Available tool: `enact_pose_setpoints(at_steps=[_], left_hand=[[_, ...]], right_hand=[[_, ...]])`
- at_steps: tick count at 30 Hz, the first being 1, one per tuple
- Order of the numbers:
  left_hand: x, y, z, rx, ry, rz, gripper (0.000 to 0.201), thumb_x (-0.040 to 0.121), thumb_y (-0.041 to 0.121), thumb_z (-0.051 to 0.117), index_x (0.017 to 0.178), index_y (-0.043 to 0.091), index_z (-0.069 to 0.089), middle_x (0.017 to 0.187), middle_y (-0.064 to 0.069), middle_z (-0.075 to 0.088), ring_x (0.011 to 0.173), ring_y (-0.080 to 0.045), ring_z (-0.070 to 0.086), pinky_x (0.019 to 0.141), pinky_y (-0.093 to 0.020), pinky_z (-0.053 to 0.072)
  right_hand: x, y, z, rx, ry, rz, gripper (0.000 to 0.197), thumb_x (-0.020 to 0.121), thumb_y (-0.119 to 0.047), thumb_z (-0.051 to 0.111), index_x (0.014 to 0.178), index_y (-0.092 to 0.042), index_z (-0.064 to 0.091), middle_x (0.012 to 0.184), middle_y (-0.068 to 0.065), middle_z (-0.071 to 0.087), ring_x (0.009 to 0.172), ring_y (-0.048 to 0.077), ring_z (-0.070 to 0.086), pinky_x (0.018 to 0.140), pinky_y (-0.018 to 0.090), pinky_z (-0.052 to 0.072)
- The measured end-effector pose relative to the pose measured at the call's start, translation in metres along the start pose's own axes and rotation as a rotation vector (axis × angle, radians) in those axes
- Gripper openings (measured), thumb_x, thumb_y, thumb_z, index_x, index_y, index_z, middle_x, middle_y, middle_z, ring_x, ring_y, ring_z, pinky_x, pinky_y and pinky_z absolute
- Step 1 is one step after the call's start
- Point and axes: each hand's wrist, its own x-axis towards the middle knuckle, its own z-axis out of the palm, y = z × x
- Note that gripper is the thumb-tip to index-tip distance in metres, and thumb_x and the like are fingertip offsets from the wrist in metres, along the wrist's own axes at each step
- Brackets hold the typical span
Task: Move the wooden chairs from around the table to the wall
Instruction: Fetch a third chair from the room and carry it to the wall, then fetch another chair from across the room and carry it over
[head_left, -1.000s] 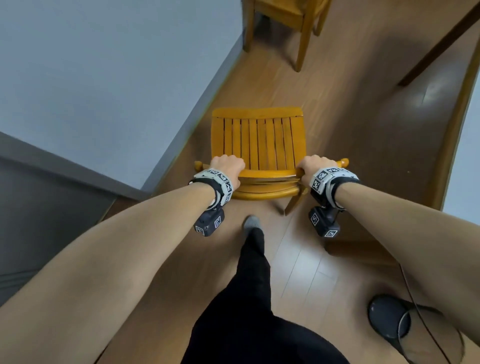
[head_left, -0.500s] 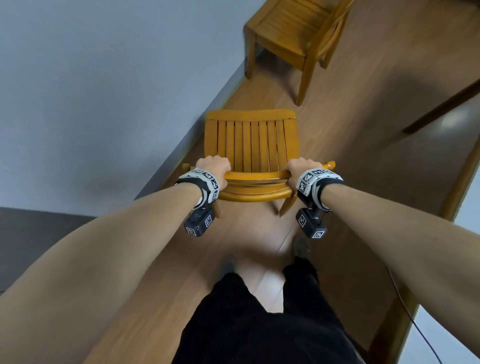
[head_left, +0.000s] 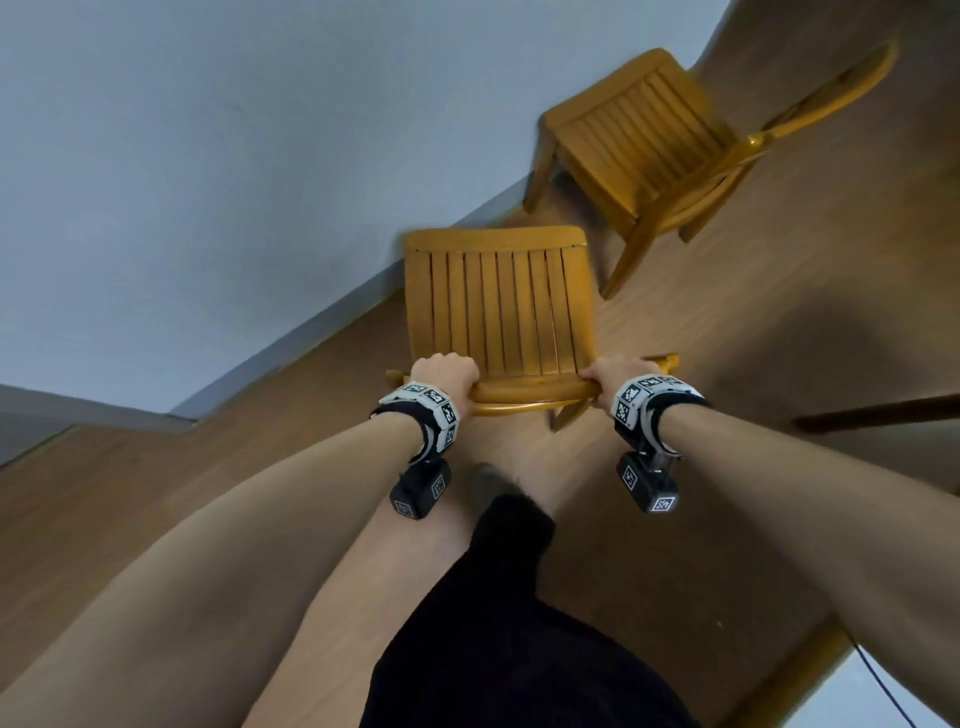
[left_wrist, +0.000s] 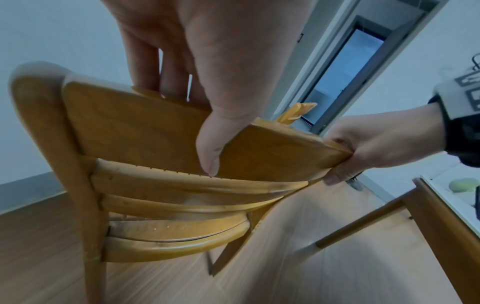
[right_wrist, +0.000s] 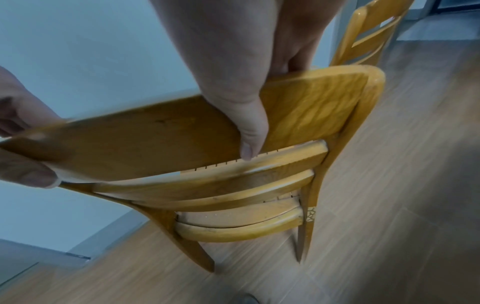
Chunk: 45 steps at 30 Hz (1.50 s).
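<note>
Gripping the top rail near its left end, the left hand (head_left: 443, 375) curls over the wooden chair (head_left: 497, 306), whose seat extends ahead between both hands near the wall (head_left: 208, 156); the right hand (head_left: 610, 378) clasps the rail's right end. A second chair (head_left: 644, 145) stands beyond.

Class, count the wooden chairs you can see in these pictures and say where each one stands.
2. One chair is gripped at its top rail by the left hand and right hand; a second chair stands beyond it beside the wall. Others may be out of view.
</note>
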Motion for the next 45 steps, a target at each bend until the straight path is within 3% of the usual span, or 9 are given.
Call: enact_pose_setpoints(at_steps=[5,11,15,21,25,30,35,39,45], left_hand=[[0.053,0.023,-0.031,-0.015,-0.007,-0.002,0.006,0.087,0.024,0.065,0.089,0.019,0.067,0.083,0.001,0.059,0.080,-0.026,0.059,0.068,-0.034,0.042],[0.105,0.037,-0.071,-0.048,-0.014,-0.079,0.008,0.088,0.024,0.065,0.093,0.019,0.070,0.085,0.000,0.063,0.080,-0.024,0.060,0.068,-0.034,0.047],[0.132,0.053,-0.101,-0.043,0.034,-0.118,0.008,0.086,0.020,0.061,0.087,0.020,0.070,0.075,0.003,0.058,0.073,-0.023,0.057,0.063,-0.031,0.042],[0.172,0.104,-0.135,-0.118,0.058,-0.235,0.009,0.085,0.019,0.060,0.076,0.018,0.060,0.066,0.003,0.048,0.071,-0.026,0.055,0.063,-0.032,0.042],[0.190,0.128,-0.137,-0.129,0.070,-0.287,0.016,0.085,0.018,0.060,0.070,0.018,0.056,0.065,0.002,0.049,0.067,-0.025,0.053,0.062,-0.032,0.040],[0.206,0.150,-0.125,-0.148,0.059,-0.317,0.011,0.086,0.019,0.061,0.074,0.017,0.062,0.067,0.001,0.053,0.065,-0.022,0.053,0.060,-0.031,0.039],[0.220,0.176,-0.099,-0.178,0.068,-0.345,0.011,0.084,0.029,0.068,0.078,0.020,0.068,0.067,0.003,0.057,0.068,-0.023,0.059,0.061,-0.032,0.048],[0.221,0.184,-0.091,-0.211,0.108,-0.390,0.007,0.083,0.018,0.063,0.077,0.018,0.066,0.069,0.000,0.058,0.069,-0.026,0.058,0.061,-0.033,0.045],[0.211,0.193,-0.075,-0.363,0.178,-0.481,0.013,0.083,0.012,0.058,0.083,0.021,0.069,0.074,0.000,0.063,0.073,-0.027,0.063,0.060,-0.032,0.052]], right_hand=[[0.045,0.040,-0.045,-0.043,-0.027,-0.075,0.028,0.089,-0.028,0.075,0.116,-0.026,0.069,0.103,0.006,0.070,0.096,0.030,0.068,0.080,0.039,0.058],[0.093,0.072,-0.104,-0.097,-0.045,-0.149,0.020,0.089,-0.025,0.075,0.107,-0.024,0.070,0.097,0.002,0.068,0.091,0.026,0.068,0.080,0.040,0.058],[0.125,0.100,-0.138,-0.183,0.029,-0.226,0.025,0.090,-0.017,0.069,0.113,-0.029,0.069,0.103,0.000,0.066,0.099,0.026,0.066,0.074,0.036,0.048],[0.172,0.158,-0.177,-0.238,0.112,-0.285,0.044,0.096,-0.014,0.063,0.137,-0.032,0.062,0.128,0.002,0.065,0.118,0.027,0.063,0.089,0.036,0.051],[0.191,0.182,-0.183,-0.272,0.123,-0.330,0.041,0.098,-0.017,0.062,0.137,-0.030,0.063,0.126,0.003,0.067,0.116,0.028,0.064,0.088,0.037,0.052],[0.209,0.204,-0.172,-0.308,0.126,-0.368,0.046,0.098,-0.019,0.063,0.143,-0.031,0.057,0.128,0.002,0.065,0.117,0.026,0.063,0.089,0.037,0.052],[0.221,0.226,-0.153,-0.344,0.135,-0.383,0.041,0.098,-0.020,0.063,0.138,-0.030,0.061,0.121,0.002,0.067,0.112,0.027,0.064,0.079,0.036,0.050],[0.227,0.233,-0.144,-0.318,0.170,-0.396,0.048,0.097,-0.018,0.065,0.143,-0.032,0.057,0.129,0.004,0.064,0.119,0.030,0.061,0.088,0.040,0.052],[0.219,0.230,-0.143,-0.304,0.169,-0.419,0.018,0.097,-0.014,0.062,0.113,-0.019,0.066,0.105,0.007,0.067,0.099,0.030,0.064,0.072,0.036,0.049]])
